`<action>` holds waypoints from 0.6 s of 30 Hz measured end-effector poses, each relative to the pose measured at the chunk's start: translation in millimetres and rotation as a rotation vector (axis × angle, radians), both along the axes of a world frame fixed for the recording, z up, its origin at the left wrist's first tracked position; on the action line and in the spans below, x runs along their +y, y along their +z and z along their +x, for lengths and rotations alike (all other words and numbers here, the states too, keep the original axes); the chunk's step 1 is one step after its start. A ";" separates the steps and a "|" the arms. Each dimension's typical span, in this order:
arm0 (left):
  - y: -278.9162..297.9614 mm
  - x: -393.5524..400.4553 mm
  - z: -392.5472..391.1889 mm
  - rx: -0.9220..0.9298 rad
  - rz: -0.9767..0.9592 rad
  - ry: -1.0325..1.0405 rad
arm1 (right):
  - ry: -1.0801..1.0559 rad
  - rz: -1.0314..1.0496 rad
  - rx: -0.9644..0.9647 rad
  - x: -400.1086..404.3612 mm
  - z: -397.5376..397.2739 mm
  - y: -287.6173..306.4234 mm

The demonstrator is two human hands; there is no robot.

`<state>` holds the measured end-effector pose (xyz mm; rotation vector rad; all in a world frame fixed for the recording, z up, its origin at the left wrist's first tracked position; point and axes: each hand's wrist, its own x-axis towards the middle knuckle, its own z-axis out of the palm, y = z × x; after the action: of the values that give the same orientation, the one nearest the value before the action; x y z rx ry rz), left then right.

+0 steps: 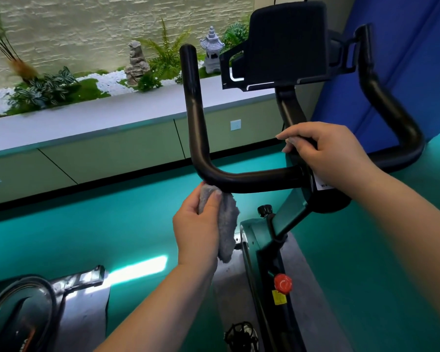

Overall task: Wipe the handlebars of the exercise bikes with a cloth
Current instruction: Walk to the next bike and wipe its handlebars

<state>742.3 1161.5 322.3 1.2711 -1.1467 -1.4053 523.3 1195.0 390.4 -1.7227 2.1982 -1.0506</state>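
Left hand [197, 224] fingers pinching grey cloth [225, 219] against underside of left bend of handlebars [239, 177], right hand [323, 151] curled round centre stem, wiping looks early, right bar likely still to do.

I am looking at what seems to be a gym or fitness studio. An exercise bike [272, 240] is standing right in front of me on a grey mat [313, 288], with its black handlebars [239, 177] and a console [287, 44] rising above them. Part of a second machine [23, 311] is showing at the near left. Glossy teal flooring [99, 232] is running across the room. Along the far side, a low ledge [87, 118] is carrying a decorative garden with ferns [165, 54], white pebbles [109, 83] and a stone lantern [211, 50].
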 end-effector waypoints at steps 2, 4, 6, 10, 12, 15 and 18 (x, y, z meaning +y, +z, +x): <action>-2.0 2.8 -2.8 0.020 0.011 -0.055 | 0.000 0.005 -0.002 -0.1 -1.0 -0.2; -2.9 10.3 -7.3 0.028 0.020 -0.103 | 0.002 0.012 0.004 -0.1 -0.9 -0.7; -2.2 17.7 -15.9 0.028 0.030 -0.144 | 0.005 0.005 0.009 -0.2 -0.9 -0.5; -1.5 25.2 -38.4 0.048 0.069 -0.194 | 0.000 0.007 0.014 0.3 -1.7 1.5; -0.7 27.1 -49.1 0.062 0.080 -0.225 | -0.002 0.005 0.011 -0.5 -0.9 1.1; 5.4 33.7 -66.3 0.125 0.131 -0.273 | 0.001 -0.012 0.005 -2.4 -0.7 -0.1; 7.1 36.7 -80.3 0.156 0.180 -0.316 | 0.006 -0.011 0.006 -2.6 -1.4 0.0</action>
<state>662.0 1198.2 329.4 1.1105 -1.1696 -1.8428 521.9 1192.4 390.4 -1.7377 2.1934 -1.0603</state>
